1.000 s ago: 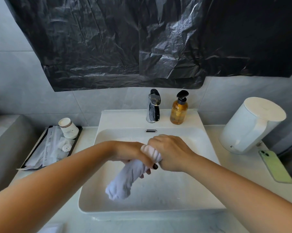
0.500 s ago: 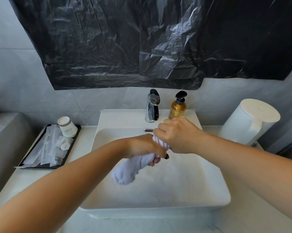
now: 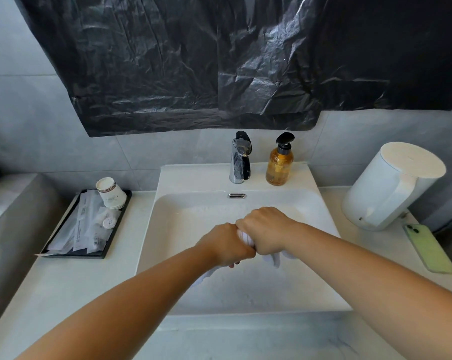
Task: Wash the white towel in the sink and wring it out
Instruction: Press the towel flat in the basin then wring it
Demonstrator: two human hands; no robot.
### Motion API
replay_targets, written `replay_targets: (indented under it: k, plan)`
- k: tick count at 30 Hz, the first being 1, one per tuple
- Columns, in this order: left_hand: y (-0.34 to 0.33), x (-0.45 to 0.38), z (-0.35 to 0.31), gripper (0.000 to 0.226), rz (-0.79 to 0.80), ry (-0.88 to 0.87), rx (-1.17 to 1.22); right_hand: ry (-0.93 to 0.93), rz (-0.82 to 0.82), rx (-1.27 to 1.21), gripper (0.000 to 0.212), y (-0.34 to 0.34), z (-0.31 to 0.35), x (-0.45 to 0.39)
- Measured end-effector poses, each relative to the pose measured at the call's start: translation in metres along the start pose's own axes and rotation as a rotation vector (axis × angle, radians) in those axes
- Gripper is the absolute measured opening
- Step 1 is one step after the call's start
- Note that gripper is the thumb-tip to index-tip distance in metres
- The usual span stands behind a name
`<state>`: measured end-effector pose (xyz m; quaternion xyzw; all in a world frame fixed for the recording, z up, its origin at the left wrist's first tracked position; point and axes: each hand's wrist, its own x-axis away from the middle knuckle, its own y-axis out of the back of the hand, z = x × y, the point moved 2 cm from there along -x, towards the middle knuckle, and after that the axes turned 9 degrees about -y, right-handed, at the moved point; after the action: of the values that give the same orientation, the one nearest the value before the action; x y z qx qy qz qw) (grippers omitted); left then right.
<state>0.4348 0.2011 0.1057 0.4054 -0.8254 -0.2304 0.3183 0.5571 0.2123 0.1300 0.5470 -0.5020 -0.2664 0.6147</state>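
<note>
both hands, left hand point(image 3: 226, 245) and right hand point(image 3: 265, 231), fisted on towel point(image 3: 245, 237), knuckles touching over sink point(image 3: 321, 203); judged wringing so water drains into the basin.

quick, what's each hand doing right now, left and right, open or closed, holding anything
Left hand: closed, gripping the white towel above the sink.
Right hand: closed, gripping the same towel, fist against the left one.

white towel point(image 3: 244, 237) mostly hidden inside both fists, fingers point(image 3: 234, 263) seemingly curled beneath
</note>
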Motion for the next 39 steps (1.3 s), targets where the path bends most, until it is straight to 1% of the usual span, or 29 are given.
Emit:
replay_targets:
  k: [1,2,4,5,7,8,9,10,12,14,16,17,18,19,21,23,24,26,28,29,31,33,34,35,36,37,39]
  plan:
    - [0.002,0.002,0.000,0.007,-0.017,-0.006,0.034,-0.001,-0.003,-0.089,0.033,-0.003,-0.003,0.000]
    - [0.005,0.004,0.000,0.009,-0.037,-0.013,0.087,0.008,-0.041,-0.211,0.034,-0.007,-0.007,0.001]
    - [0.012,0.009,-0.003,0.015,-0.083,-0.053,0.181,0.033,-0.269,-0.475,0.035,-0.016,-0.013,0.008]
    - [0.016,0.014,-0.004,0.018,-0.105,-0.085,0.217,0.010,-0.406,-0.592,0.043,-0.023,-0.017,0.013]
    - [0.021,0.022,-0.008,0.021,-0.141,-0.154,0.305,-0.128,-0.669,-0.816,0.076,-0.037,-0.021,0.026]
    - [0.022,0.026,-0.009,0.022,-0.153,-0.186,0.377,-0.191,-0.796,-0.900,0.088,-0.042,-0.021,0.033]
    - [0.023,0.030,-0.011,0.025,-0.163,-0.211,0.472,-0.239,-0.901,-0.951,0.094,-0.048,-0.019,0.038]
    - [0.024,0.032,-0.012,0.029,-0.166,-0.230,0.583,-0.270,-0.971,-0.968,0.098,-0.053,-0.016,0.040]
    - [0.025,0.036,-0.017,0.036,-0.124,-0.257,0.807,-0.279,-1.018,-0.979,0.107,-0.058,-0.006,0.039]
    - [0.027,0.037,-0.022,0.046,0.019,-0.269,0.986,-0.262,-1.020,-1.079,0.107,-0.055,0.002,0.036]
    - [0.030,0.036,-0.020,0.057,0.247,-0.250,1.162,-0.250,-1.019,-1.203,0.092,-0.042,0.001,0.034]
    - [0.032,0.035,-0.018,0.061,0.381,-0.250,1.239,-0.235,-1.043,-1.181,0.081,-0.033,-0.003,0.034]
    - [0.033,0.033,-0.016,0.065,0.506,-0.269,1.285,-0.208,-1.090,-1.085,0.070,-0.023,-0.007,0.034]
    - [0.035,0.031,-0.015,0.067,0.612,-0.301,1.304,-0.161,-1.142,-0.935,0.061,-0.012,-0.011,0.034]
    - [0.037,0.026,-0.016,0.071,0.748,-0.374,1.309,-0.023,-1.218,-0.620,0.048,0.010,-0.017,0.034]
    - [0.038,0.022,-0.019,0.073,0.797,-0.422,1.279,0.147,-1.190,-0.405,0.035,0.034,-0.022,0.035]
    - [0.037,0.021,-0.020,0.072,0.818,-0.425,1.264,0.226,-1.144,-0.314,0.033,0.044,-0.026,0.036]
    - [0.036,0.017,-0.021,0.068,0.817,-0.430,1.209,0.322,-1.054,-0.130,0.039,0.060,-0.034,0.040]
    - [0.038,0.016,-0.021,0.061,0.773,-0.426,1.165,0.367,-1.010,-0.001,0.049,0.069,-0.043,0.046]
    - [0.040,0.017,-0.022,0.058,0.782,-0.412,1.157,0.384,-1.000,0.023,0.053,0.072,-0.046,0.051]
    - [0.045,0.020,-0.027,0.051,0.855,-0.372,1.126,0.430,-0.934,-0.006,0.066,0.076,-0.048,0.059]
    - [0.051,0.023,-0.039,0.043,0.906,-0.309,0.992,0.490,-0.788,-0.076,0.083,0.075,-0.045,0.063]
    - [0.054,0.024,-0.045,0.040,0.896,-0.267,0.882,0.520,-0.718,-0.113,0.088,0.074,-0.043,0.063]
    - [0.057,0.026,-0.050,0.039,0.861,-0.220,0.742,0.534,-0.663,-0.142,0.090,0.073,-0.041,0.062]
    - [0.061,0.027,-0.054,0.037,0.784,-0.165,0.606,0.521,-0.617,-0.160,0.090,0.072,-0.039,0.061]
    - [0.063,0.027,-0.059,0.035,0.706,-0.111,0.502,0.473,-0.561,-0.163,0.088,0.072,-0.037,0.059]
    - [0.064,0.025,-0.061,0.029,0.643,-0.023,0.428,0.290,-0.380,-0.093,0.077,0.073,-0.035,0.052]
